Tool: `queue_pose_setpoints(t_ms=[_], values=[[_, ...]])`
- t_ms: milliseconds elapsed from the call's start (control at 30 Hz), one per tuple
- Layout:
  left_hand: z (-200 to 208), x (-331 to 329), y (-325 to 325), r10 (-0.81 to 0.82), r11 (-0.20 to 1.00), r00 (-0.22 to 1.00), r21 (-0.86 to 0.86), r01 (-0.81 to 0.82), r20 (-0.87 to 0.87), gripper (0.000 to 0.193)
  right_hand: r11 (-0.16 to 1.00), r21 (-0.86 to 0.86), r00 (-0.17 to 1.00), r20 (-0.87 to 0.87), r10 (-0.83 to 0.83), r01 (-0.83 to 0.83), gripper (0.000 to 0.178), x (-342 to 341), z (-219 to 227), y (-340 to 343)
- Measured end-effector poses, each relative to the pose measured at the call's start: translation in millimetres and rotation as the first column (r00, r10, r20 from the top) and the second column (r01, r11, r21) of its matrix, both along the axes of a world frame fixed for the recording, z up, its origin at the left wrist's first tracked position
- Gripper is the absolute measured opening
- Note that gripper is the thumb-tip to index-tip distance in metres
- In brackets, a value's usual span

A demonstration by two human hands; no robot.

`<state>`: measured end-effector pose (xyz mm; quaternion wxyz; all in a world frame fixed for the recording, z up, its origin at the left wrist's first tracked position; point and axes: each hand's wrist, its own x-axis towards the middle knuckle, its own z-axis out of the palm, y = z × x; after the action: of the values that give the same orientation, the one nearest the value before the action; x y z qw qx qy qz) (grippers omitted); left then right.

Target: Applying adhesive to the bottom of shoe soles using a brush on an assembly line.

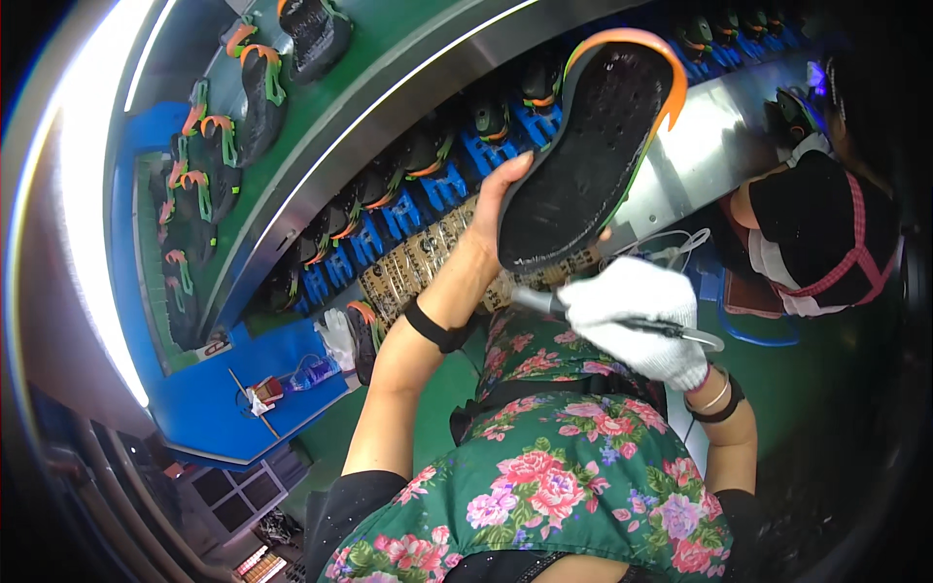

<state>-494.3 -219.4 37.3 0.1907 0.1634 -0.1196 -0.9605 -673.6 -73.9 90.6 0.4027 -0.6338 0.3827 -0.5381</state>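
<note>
Within left hand (494, 202), near right hand (637, 316), black sole (588, 155)

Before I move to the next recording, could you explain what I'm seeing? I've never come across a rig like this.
There is no robot here, just a person's own two hands. The one picture comes from a wide fisheye camera worn on the head, looking down, so straight edges bend. The bare left hand holds up a black sole with an orange-and-green rim; the gloved right hand holds a slim tool. At upper left, more soles lie on a green surface; at lower left, a white glove and a bottle lie on a blue table. A co-worker is at right.
</note>
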Motion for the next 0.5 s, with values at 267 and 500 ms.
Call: queue_pose_setpoints(t_ms=[267,500], values=[[-25,0,46,0.094,0.972,0.994,0.218,-0.081,-0.048,0.080,0.959,-0.016,0.936,-0.215,-0.280,0.284,0.023,-46,14,-33],[-23,-4,58,0.084,0.982,0.993,0.177,-0.069,-0.083,0.078,0.881,-0.403,0.729,-0.522,-0.443,0.247,0.027,-47,25,-47]])
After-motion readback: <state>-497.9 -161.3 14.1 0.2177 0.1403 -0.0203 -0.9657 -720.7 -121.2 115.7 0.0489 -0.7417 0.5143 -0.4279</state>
